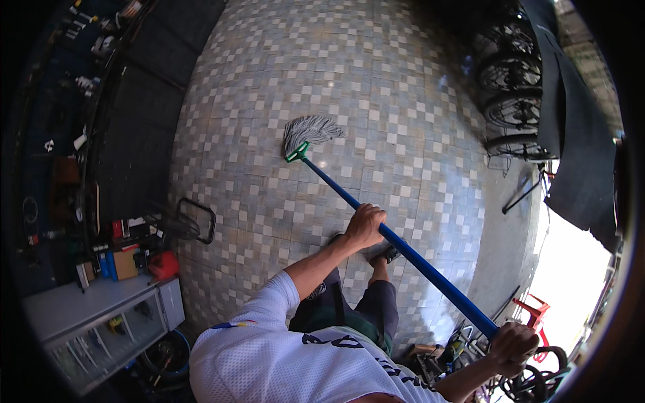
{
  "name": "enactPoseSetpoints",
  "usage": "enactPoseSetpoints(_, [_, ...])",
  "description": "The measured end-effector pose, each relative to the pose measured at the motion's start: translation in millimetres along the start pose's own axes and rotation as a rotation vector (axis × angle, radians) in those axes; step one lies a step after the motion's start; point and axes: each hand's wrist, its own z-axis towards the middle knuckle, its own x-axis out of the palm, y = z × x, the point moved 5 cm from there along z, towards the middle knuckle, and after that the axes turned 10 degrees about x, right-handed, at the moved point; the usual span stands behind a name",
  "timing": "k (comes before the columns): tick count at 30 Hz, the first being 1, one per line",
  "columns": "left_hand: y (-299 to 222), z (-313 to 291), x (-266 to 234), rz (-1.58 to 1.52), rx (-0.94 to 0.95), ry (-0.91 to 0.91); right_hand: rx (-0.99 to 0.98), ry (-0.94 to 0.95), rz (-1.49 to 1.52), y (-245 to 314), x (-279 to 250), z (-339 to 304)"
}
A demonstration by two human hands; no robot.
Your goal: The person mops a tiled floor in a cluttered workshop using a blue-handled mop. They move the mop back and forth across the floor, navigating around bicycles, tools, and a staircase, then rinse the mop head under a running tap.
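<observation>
A mop with a long blue handle [430,270] slants across the view, from the lower right up to the middle of the floor. Its grey string head [313,130] lies spread on the tiles, joined to the pole by a green clamp [297,152]. My left hand [366,226] is wrapped round the pole partway down, in front of my body. Near the pole's upper end, my right hand [512,348] is closed on it, out at my right side.
Patterned tiles [269,87] cover the floor. Bicycle wheels [514,107] line the right side, with a red plastic chair [534,312] below. At left stand a glass-fronted display counter [101,302], boxes [124,263] and a black metal frame [198,220].
</observation>
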Motion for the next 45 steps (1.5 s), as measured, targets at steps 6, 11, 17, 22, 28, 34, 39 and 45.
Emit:
enactPoseSetpoints(6, [187.7,-128.8,-183.1,0.388,-0.460,-0.124,0.321,0.388,-0.023,-210.7,178.6,67.8])
enactPoseSetpoints(11, [205.1,-252.7,-246.0,0.546,-0.705,-0.150,0.471,0.496,-0.129,-436.5,337.3,102.8])
enactPoseSetpoints(17, [131.0,-355.4,-166.7,0.163,-1.043,-0.103,0.702,0.492,-0.039,-577.5,502.0,112.7])
enactPoseSetpoints(22, [134.7,-346.6,-141.9,0.076,-1.087,-0.083,0.662,0.437,-0.079,-546.4,423.8,97.2])
enactPoseSetpoints(28, [195.5,-210.8,-148.6,0.389,-0.921,-0.025,0.531,0.314,-0.117,-409.0,160.2,74.6])
enactPoseSetpoints(34, [128.5,-24.8,24.9,0.514,-0.393,0.358,0.418,0.055,-0.106,-163.3,-106.9,1.2])
enactPoseSetpoints(39, [-72.1,36.3,240.7,0.064,-0.018,0.665,0.300,-0.354,-0.225,35.6,-267.2,-149.3])
enactPoseSetpoints(45, [-333.5,72.7,428.8,-0.222,0.299,0.799,0.036,-0.648,-0.420,265.0,-317.4,-282.0])
